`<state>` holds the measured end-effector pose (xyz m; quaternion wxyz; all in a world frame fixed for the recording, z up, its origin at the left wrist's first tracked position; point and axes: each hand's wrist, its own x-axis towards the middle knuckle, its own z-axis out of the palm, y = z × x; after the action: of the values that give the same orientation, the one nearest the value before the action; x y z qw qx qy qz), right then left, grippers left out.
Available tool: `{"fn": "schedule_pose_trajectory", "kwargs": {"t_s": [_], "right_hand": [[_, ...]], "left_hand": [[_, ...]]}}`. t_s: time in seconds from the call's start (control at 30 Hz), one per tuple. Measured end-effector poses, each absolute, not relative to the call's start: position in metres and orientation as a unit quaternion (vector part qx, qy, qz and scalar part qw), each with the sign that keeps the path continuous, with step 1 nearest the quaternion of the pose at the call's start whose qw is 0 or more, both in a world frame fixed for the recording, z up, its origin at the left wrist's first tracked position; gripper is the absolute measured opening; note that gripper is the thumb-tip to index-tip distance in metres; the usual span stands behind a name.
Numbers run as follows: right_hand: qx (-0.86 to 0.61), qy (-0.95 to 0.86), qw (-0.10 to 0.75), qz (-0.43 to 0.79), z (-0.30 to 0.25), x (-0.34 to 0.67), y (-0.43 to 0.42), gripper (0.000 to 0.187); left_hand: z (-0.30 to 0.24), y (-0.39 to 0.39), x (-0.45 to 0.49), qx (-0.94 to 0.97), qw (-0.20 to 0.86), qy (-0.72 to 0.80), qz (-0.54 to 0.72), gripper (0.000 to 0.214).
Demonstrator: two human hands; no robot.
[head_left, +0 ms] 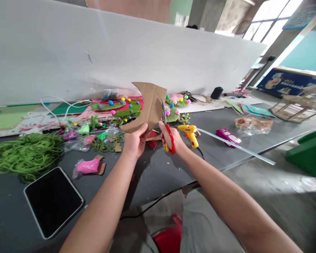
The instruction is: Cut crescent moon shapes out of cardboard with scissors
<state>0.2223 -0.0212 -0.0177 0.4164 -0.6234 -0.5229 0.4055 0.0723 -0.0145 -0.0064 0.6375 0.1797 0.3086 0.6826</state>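
My left hand point(137, 142) pinches the lower edge of a brown piece of cardboard point(151, 105), thumb on its front face. The cardboard stands upright above the table, with a curved cut-out on its left side. In my right hand point(173, 137) is a pair of scissors point(170, 138) with red and yellow handles. The scissor blades point up at the cardboard's right side; whether they are around its edge or beside it I cannot tell. Behind the cardboard lie green felt-like shapes point(107, 105) dotted with coloured pom-poms.
A yellow glue gun point(190, 134) and a long clear stick point(237, 147) lie to the right, by a purple packet point(228, 137). Green cord point(26, 154), a pink clay pack point(88, 166) and a black-screened tablet point(54, 202) lie left. A white board point(121, 52) rises behind.
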Motion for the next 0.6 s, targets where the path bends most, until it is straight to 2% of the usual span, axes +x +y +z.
{"fn": "schedule_pose_trajectory", "kwargs": {"t_s": [0.2,0.6], "right_hand": [[-0.643,-0.550,0.392,0.363,-0.0138,0.2224,-0.0227,0.072],[-0.634,-0.515,0.401,0.413,-0.0152,0.2264,-0.0192,0.072]], "left_hand": [[-0.0013,-0.0157,0.0708,0.170,0.636,0.321,0.681,0.023],[-0.0089,-0.0136,0.0706,0.203,0.635,0.312,0.677,0.035]]}}
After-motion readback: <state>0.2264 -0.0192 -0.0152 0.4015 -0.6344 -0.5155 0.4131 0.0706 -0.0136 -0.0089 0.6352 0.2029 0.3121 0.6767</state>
